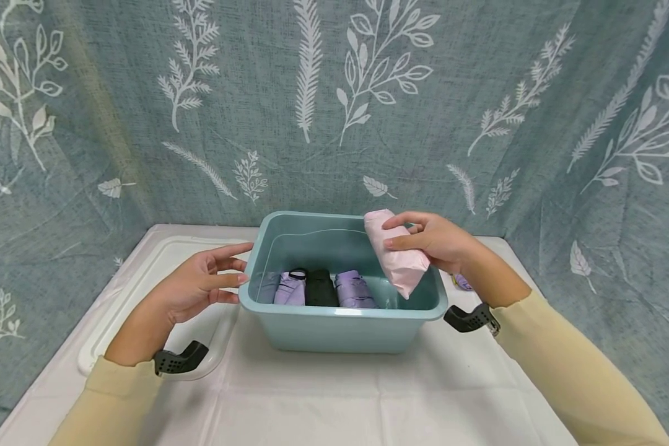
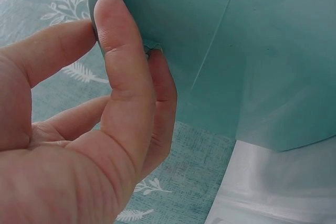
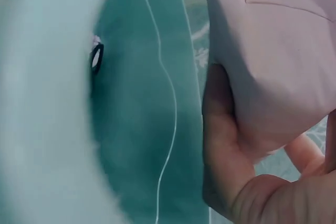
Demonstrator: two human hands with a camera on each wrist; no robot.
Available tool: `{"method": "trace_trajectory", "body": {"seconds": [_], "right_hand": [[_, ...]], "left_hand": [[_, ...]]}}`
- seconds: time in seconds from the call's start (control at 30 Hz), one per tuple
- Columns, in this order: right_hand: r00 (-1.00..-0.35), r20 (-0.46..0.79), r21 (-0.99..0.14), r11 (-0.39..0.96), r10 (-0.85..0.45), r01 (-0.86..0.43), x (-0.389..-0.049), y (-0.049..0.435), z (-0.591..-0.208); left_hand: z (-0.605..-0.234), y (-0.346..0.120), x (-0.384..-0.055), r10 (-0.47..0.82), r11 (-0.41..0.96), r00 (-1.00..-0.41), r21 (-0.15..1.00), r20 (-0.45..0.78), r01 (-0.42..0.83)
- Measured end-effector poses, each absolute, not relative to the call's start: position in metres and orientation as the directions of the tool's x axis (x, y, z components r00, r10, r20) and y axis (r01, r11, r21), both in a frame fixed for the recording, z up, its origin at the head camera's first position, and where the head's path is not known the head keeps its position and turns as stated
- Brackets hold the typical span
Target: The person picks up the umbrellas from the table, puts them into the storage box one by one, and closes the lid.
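Observation:
A pale pink folded bundle [image 1: 397, 257] is tilted over the right part of a blue-green plastic bin [image 1: 340, 328]. My right hand [image 1: 437, 238] grips it between thumb and fingers; the right wrist view shows a seam on the bundle [image 3: 283, 51]. At the bin's left side, my left hand [image 1: 203, 282] touches the rim with spread, relaxed fingers, its thumb [image 2: 118, 40] along the edge. Down in the bin, a lilac bundle [image 1: 291, 290] with a black loop, a black bundle [image 1: 320, 288] and a purple bundle [image 1: 354, 290] lie side by side.
Left of the bin, a white lid [image 1: 139, 297] lies flat on the white-covered table [image 1: 312, 402], partly under my left arm. Behind my right wrist a small purple and yellow item [image 1: 461, 282] peeks out. Leaf-patterned curtains [image 1: 284, 124] enclose the back and sides.

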State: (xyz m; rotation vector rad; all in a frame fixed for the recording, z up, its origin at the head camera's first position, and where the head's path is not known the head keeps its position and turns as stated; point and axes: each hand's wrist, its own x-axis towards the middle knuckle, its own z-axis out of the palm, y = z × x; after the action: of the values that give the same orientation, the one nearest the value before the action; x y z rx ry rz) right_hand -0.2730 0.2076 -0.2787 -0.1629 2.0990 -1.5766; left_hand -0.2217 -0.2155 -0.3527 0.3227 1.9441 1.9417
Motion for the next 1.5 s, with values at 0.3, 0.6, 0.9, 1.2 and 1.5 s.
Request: {"method": "trace_trajectory", "body": {"seconds": [0.3, 0.6, 0.9, 1.2, 1.5], "right_hand": [[-0.790, -0.438, -0.874, 0.409, -0.429, 0.262, -0.287, 0.188, -0.275], [-0.740, -0.534, -0.809, 0.501, -0.409, 0.307, -0.300, 0.176, -0.283], [-0.658, -0.608, -0.762, 0.557, -0.444, 0.329, -0.311, 0.167, -0.294], [-0.599, -0.685, -0.694, 0.623, -0.414, 0.362, -0.320, 0.155, -0.307], [-0.560, -0.737, -0.593, 0.759, -0.379, 0.267, -0.324, 0.148, -0.317]], "left_hand": [[-0.353, -0.216, -0.222, 0.409, 0.034, -0.907, 0.995, -0.103, -0.098], [-0.353, -0.216, -0.222, 0.417, 0.030, -0.904, 0.995, -0.095, -0.091], [-0.353, -0.215, -0.223, 0.414, 0.021, -0.905, 0.995, -0.096, -0.096], [-0.351, -0.214, -0.222, 0.422, 0.010, -0.902, 0.996, -0.088, -0.093], [-0.352, -0.215, -0.221, 0.417, 0.013, -0.904, 0.995, -0.095, -0.099]]}}
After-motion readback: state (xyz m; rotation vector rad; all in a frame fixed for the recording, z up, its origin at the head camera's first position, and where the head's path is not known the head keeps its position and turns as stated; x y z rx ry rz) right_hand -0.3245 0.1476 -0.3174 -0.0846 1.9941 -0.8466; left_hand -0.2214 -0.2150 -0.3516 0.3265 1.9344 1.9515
